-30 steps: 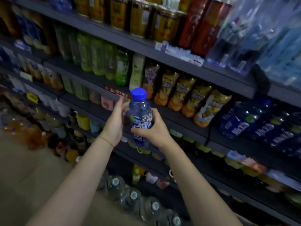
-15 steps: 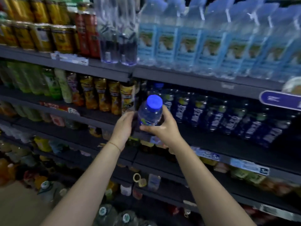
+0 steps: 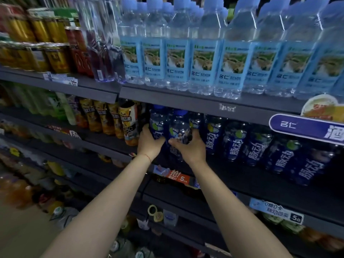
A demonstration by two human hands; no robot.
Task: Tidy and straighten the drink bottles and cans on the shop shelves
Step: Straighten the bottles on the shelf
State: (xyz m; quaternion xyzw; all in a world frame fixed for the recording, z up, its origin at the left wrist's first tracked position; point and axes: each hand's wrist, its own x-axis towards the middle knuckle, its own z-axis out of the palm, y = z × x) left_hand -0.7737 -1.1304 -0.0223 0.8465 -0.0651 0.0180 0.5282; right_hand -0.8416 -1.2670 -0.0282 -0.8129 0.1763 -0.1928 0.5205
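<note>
Both hands grip blue-capped dark blue plastic bottles, the left hand (image 3: 151,141) at nine o'clock of the right hand (image 3: 188,148), fingers clamped on smooth, probably heavy bodies.

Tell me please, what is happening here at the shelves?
A person is tidying drinks in a shop. Both hands are on the dark blue bottles at the left end of the middle shelf: the left hand holds the end bottle, and the right hand grips the next bottle. Both bottles stand upright in the row, beside the yellow tea bottles. Water bottles fill the shelf above.
</note>
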